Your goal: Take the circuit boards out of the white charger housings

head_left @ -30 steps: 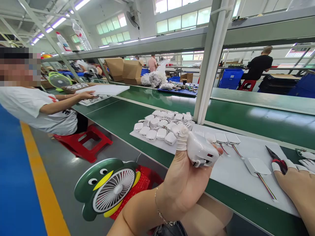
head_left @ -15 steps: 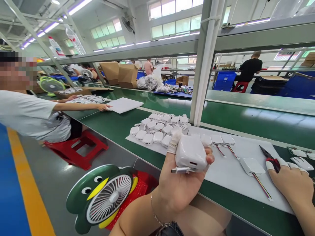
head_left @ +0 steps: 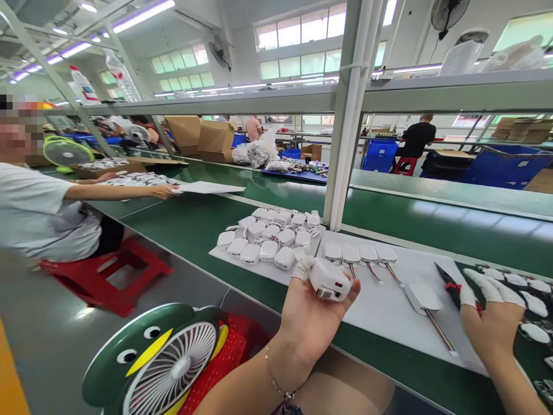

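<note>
My left hand (head_left: 313, 314) is raised over the table's near edge, its fingers closed round a white plastic charger housing (head_left: 329, 279); a white cot covers the thumb tip. My right hand (head_left: 492, 320), with white cots on several fingertips, is closed on red-handled cutters (head_left: 449, 285) at the right end of a white mat (head_left: 389, 311). On the mat lie a row of white lids with coloured wires (head_left: 358, 255) and one larger lid with wires (head_left: 425, 300). A heap of finished white housings (head_left: 268, 236) lies to the left.
A green belt table (head_left: 432, 222) runs behind a white upright post (head_left: 343, 115). A person in a white shirt (head_left: 38, 213) sits at left on a red stool, holding a white sheet (head_left: 209, 187). A penguin-shaped fan (head_left: 151, 363) stands below. More white parts (head_left: 518, 288) lie at right.
My left hand has lowered and turned the housing, which now looks smaller and tilted. The view has shifted left and up. The neighbour's white sheet has been moved down flat onto the belt.
</note>
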Motion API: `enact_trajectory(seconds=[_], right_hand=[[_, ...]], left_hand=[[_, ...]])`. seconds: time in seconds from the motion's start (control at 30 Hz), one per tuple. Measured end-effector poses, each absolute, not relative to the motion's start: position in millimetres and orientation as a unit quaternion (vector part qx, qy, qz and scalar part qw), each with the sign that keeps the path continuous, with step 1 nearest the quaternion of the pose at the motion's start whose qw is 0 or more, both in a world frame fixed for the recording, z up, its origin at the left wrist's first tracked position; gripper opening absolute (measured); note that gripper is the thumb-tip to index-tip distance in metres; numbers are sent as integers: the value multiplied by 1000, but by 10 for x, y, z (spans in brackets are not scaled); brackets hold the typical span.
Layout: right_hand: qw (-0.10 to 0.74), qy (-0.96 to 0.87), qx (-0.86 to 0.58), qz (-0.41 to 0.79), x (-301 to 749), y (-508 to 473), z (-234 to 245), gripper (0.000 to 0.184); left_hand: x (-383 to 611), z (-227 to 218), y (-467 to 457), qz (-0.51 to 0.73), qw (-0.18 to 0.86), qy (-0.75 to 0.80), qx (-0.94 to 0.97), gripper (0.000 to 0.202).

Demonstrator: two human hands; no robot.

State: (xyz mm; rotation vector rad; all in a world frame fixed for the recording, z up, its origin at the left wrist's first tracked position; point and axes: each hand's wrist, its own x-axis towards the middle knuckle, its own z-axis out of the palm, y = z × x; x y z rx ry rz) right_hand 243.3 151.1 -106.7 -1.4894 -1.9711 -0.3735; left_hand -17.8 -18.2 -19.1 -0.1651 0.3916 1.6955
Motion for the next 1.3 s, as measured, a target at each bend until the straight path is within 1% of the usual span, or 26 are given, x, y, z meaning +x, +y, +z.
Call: enact_trajectory(seconds=[0.03,0.07,0.17,0.2,0.23,0.3,0.37,0.43,0.5,0.6,0.7,0.87,0.93,1.1,1.3], right_hand=[[354,-771,-512,-134,2333,1361,-996,50],[374,-804,-446,-118,2209,1191,-919,42],[361,-901,-236,-48,1757,686,-660,26],[354,-924,-143,9,1610,560,-579,28],[345,-931,-108,53,1482,467,-513,31],[341,-929,-76,122,1309,369,-439,29],[346,-918,-80,178,1248,346,-443,23],[353,-904,-96,222,1256,343,-490,19],[372,-889,-119,240,1284,328,-541,16],[414,-876,-132,208,1300,276,-592,18],[431,-883,-133,128,1276,227,-625,23],[449,-874,-129,-133,1171,147,-722,20],[445,-862,-132,-202,1123,109,-771,18],[449,-851,-153,-225,1082,77,-856,15],[439,-836,-146,-296,1063,113,-951,12]], left_hand=[[-155,-227,-158,744,638,182,-76,32],[-124,-264,-135,745,634,191,-82,33],[-8,-378,-94,736,639,205,-85,27],[28,-413,-94,728,648,208,-81,24],[58,-444,-100,719,658,210,-76,22],[95,-493,-126,706,672,212,-72,19],[104,-518,-154,700,681,199,-79,19],[98,-523,-170,697,689,178,-87,25],[92,-517,-172,704,684,167,-91,33],[93,-504,-161,730,655,170,-92,36],[100,-492,-149,739,642,173,-110,38],[105,-493,-131,734,643,185,-116,44],[109,-520,-116,731,639,204,-122,43],[148,-657,-57,776,586,212,-100,36],[217,-821,32,799,556,220,-68,48]])
